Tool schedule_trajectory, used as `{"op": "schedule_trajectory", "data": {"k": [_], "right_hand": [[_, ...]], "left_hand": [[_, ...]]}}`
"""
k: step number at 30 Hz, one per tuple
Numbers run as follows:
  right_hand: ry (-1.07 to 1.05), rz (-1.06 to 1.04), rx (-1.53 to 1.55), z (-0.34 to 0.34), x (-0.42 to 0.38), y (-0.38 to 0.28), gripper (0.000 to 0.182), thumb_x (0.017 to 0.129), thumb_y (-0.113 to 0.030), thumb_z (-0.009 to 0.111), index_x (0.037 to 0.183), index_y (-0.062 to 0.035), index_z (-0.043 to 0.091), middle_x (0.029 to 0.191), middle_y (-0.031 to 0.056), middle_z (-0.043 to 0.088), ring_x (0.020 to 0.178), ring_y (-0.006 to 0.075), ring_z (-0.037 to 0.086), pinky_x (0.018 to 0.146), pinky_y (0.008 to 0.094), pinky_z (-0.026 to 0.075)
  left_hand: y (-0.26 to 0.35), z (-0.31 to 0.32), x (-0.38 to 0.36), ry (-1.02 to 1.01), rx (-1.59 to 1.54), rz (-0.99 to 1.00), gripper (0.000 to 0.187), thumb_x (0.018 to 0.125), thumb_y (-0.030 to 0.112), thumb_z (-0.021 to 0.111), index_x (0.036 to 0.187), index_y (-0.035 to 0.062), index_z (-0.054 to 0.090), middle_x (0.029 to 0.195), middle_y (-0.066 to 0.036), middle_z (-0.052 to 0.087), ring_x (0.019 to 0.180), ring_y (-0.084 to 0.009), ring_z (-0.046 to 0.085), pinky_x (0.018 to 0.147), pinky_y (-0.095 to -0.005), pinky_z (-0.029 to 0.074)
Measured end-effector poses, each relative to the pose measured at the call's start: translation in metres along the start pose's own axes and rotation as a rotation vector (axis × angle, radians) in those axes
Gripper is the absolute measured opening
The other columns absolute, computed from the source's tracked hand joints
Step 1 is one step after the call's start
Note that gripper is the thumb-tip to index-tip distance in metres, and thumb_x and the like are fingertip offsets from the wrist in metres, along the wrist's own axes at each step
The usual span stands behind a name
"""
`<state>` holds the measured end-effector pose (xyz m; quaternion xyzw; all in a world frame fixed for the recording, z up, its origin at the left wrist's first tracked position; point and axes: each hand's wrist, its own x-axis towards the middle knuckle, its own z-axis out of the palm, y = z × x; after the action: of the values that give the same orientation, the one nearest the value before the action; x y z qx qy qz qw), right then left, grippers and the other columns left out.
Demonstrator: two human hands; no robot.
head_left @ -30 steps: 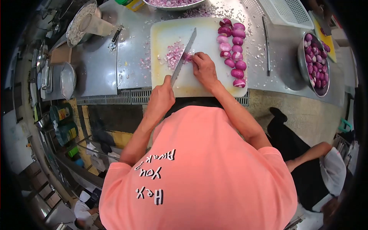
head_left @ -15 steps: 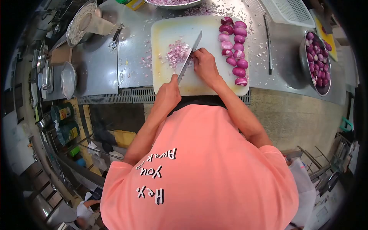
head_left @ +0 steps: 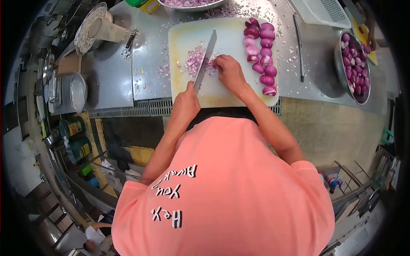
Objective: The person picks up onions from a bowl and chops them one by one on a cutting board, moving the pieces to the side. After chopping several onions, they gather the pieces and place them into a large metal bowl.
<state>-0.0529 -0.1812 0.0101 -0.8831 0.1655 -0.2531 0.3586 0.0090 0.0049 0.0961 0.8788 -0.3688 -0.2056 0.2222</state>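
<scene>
My left hand (head_left: 185, 102) is closed around the handle of a long kitchen knife (head_left: 206, 57), its blade pointing away over the cutting board (head_left: 230, 94). Just right of the blade, my right hand (head_left: 230, 71) has its fingers bent together on a partly cut red onion (head_left: 211, 66), mostly hidden by the fingertips. Left of the blade lies a small heap of diced onion (head_left: 194, 60). Peeled onion halves (head_left: 265, 52) stand in two rows along the board's right side.
A metal bowl of peeled onions (head_left: 356, 70) stands at the right. At the far edge are a bowl of chopped onion (head_left: 192, 4) and a white basket (head_left: 326, 13). A metal rod (head_left: 299, 51) lies right of the board. A plastic jug (head_left: 106, 30) rests in a bowl at left.
The knife has shifted left and its blade now stands a little apart from my right fingers. My right hand stays at nearly the same spot on the board.
</scene>
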Motion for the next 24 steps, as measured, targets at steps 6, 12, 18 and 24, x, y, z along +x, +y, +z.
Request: {"op": "schedule_trajectory", "data": {"k": [6,12,18,24], "right_hand": [[-0.060,0.062,-0.041,0.003,0.000,-0.003,0.018,0.075,0.007,0.056,0.089,0.0006,0.064,0.085,0.0194,0.061,0.085,0.0398,0.062,0.075,0.0469,0.051],[-0.063,0.086,-0.023,-0.001,-0.002,-0.006,0.017,0.075,0.004,0.056,0.090,0.0006,0.063,0.084,0.0207,0.060,0.083,0.0409,0.062,0.073,0.0477,0.051],[-0.016,0.102,-0.016,-0.002,-0.006,-0.007,0.014,0.077,0.003,0.056,0.089,0.0011,0.063,0.082,0.0208,0.060,0.080,0.0414,0.062,0.072,0.0481,0.051],[-0.036,0.127,-0.031,-0.001,-0.005,-0.005,0.010,0.078,0.002,0.056,0.085,0.0012,0.063,0.082,0.0214,0.061,0.081,0.0416,0.062,0.071,0.0484,0.051]], "left_hand": [[0.010,-0.007,0.011,-0.030,-0.041,-0.026,0.025,0.088,0.002,0.051,0.111,-0.0074,0.048,0.071,-0.034,0.060,0.074,-0.0506,0.062,0.064,-0.0559,0.047],[0.029,-0.010,0.022,-0.092,-0.119,-0.076,0.024,0.088,0.002,0.051,0.111,-0.0065,0.050,0.075,-0.035,0.061,0.075,-0.0506,0.062,0.064,-0.0558,0.047],[0.018,0.020,0.039,-0.066,0.009,-0.073,0.032,0.090,0.005,0.054,0.121,-0.0032,0.051,0.082,-0.030,0.064,0.084,-0.0496,0.063,0.071,-0.0516,0.049],[0.015,0.022,0.032,-0.058,-0.014,-0.067,0.033,0.090,0.004,0.053,0.122,-0.0027,0.050,0.081,-0.029,0.064,0.083,-0.0478,0.065,0.073,-0.0506,0.050]]}}
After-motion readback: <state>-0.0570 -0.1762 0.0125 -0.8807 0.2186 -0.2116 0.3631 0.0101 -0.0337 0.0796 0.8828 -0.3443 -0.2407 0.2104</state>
